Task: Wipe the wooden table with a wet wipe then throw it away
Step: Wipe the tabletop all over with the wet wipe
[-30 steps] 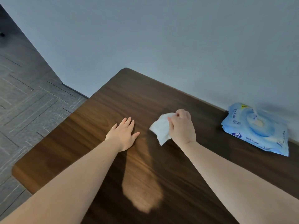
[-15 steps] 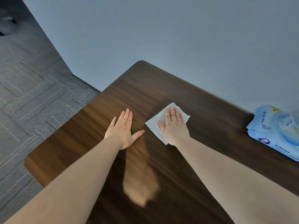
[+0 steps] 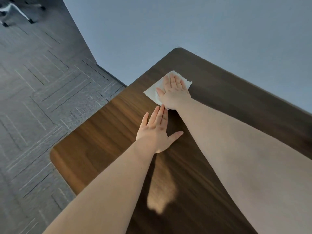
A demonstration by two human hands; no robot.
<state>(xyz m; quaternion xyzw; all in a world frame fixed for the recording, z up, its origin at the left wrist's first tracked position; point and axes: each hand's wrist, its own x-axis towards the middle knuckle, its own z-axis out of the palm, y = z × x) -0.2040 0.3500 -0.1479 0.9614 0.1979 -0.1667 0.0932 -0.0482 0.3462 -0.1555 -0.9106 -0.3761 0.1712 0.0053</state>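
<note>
Head camera, starting nearest: two bare forearms reach out over the dark wooden table (image 3: 104,132), with a pale patch of light lying on the wood between them. The left hand (image 3: 156,132) rests flat on the table, fingers together and thumb spread, holding nothing, much where it lay half a second ago. Beyond it, the right hand (image 3: 173,93) is spread wide, palm down on the white wet wipe (image 3: 151,92), pressing it open against the wood near the far left corner. A second ago that hand held the wipe bunched above the table; since then it has flattened it and pushed it away towards the wall (image 3: 185,22). The blue pack seen earlier at the right is now out of view. Wiping looks to be properly under way, with most of the table still to cover and the throwing away not yet begun
</note>
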